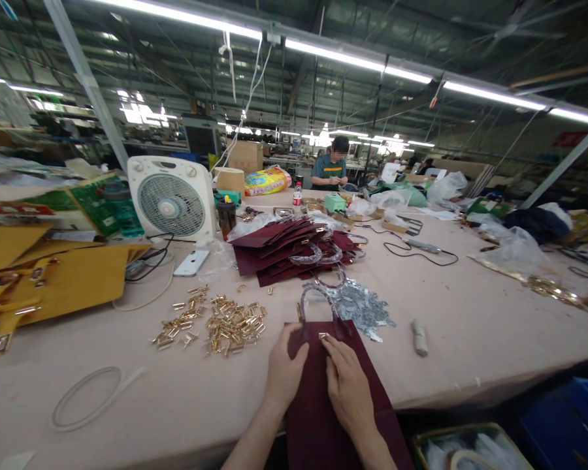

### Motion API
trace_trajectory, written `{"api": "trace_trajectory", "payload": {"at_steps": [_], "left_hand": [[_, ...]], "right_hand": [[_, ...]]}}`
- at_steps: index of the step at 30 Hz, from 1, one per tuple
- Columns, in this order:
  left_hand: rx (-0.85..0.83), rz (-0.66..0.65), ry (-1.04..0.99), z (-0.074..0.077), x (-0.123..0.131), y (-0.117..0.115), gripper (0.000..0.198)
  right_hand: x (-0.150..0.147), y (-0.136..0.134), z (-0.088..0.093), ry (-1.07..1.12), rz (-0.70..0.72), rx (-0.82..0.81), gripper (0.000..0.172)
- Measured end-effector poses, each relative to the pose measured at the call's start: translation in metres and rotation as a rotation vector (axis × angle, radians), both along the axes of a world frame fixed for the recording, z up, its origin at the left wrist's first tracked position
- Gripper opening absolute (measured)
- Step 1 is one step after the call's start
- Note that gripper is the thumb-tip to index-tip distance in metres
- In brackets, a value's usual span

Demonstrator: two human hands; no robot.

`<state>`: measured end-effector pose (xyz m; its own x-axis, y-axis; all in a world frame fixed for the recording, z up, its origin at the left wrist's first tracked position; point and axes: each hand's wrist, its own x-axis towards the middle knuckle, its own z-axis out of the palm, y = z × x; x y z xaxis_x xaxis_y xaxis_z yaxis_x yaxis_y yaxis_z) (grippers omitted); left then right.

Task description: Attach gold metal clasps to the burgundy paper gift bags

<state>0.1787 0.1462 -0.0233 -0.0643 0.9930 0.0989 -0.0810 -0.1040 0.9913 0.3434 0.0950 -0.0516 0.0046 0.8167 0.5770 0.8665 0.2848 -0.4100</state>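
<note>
A maroon bag panel (pixel 318 405) lies before me, its far part on the table and its near end at the edge. A handle (pixel 318 294) in clear wrap arches from its far end. My left hand (pixel 285 365) grips the panel's left edge near the handle base, thumb on top. My right hand (pixel 347 382) lies over the panel, its fingertips pressed on a small gold clasp (pixel 323 335). Loose gold clasps (pixel 235 323) are heaped to the left. Grey metal plates (pixel 362 307) are piled behind the panel on the right.
Maroon panels with wrapped handles (pixel 279 245) are stacked farther back. Left stand a white fan (pixel 173 199), a phone (pixel 191 263) and mustard panels (pixel 73 281). A grey roll (pixel 419 337) and a corded tool (pixel 421 246) lie right. A co-worker (pixel 330 166) is at the back.
</note>
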Motion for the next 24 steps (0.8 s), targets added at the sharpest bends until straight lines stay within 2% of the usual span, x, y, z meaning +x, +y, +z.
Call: {"api": "trace_trajectory", "payload": {"at_steps": [2, 4, 6, 8, 11, 14, 16, 19, 21, 24], "left_hand": [[0.018, -0.015, 0.119, 0.0, 0.003, -0.003, 0.024], [0.007, 0.008, 0.126, -0.001, 0.006, -0.006, 0.028], [-0.014, 0.003, 0.055, -0.003, 0.007, -0.008, 0.04], [-0.04, 0.001, -0.034, -0.005, 0.005, -0.009, 0.044], [-0.16, 0.004, -0.285, -0.012, 0.001, -0.006, 0.037], [-0.343, -0.144, -0.716, -0.019, -0.004, 0.001, 0.051], [-0.444, -0.266, -0.92, -0.024, -0.006, 0.006, 0.049], [-0.511, -0.454, -1.046, -0.027, -0.008, 0.011, 0.033], [-0.524, -0.535, -1.078, -0.027, -0.01, 0.014, 0.031], [-0.538, -0.509, -1.119, -0.023, -0.013, 0.017, 0.027]], "right_hand": [[0.002, -0.004, 0.0, 0.023, -0.016, 0.0, 0.042], [0.003, -0.008, -0.002, 0.035, -0.019, 0.013, 0.038], [0.006, -0.011, -0.007, 0.035, -0.012, 0.032, 0.035], [0.008, -0.012, -0.013, 0.028, -0.009, 0.055, 0.034], [0.011, -0.009, -0.023, 0.014, -0.011, 0.091, 0.036], [0.012, -0.006, -0.027, 0.013, -0.008, 0.107, 0.038], [0.013, -0.005, -0.027, 0.022, 0.001, 0.094, 0.04], [0.013, -0.004, -0.024, 0.069, 0.012, 0.023, 0.043], [0.013, -0.003, -0.02, 0.137, -0.014, -0.048, 0.045], [0.007, -0.001, -0.009, 0.304, -0.081, -0.091, 0.047]]}}
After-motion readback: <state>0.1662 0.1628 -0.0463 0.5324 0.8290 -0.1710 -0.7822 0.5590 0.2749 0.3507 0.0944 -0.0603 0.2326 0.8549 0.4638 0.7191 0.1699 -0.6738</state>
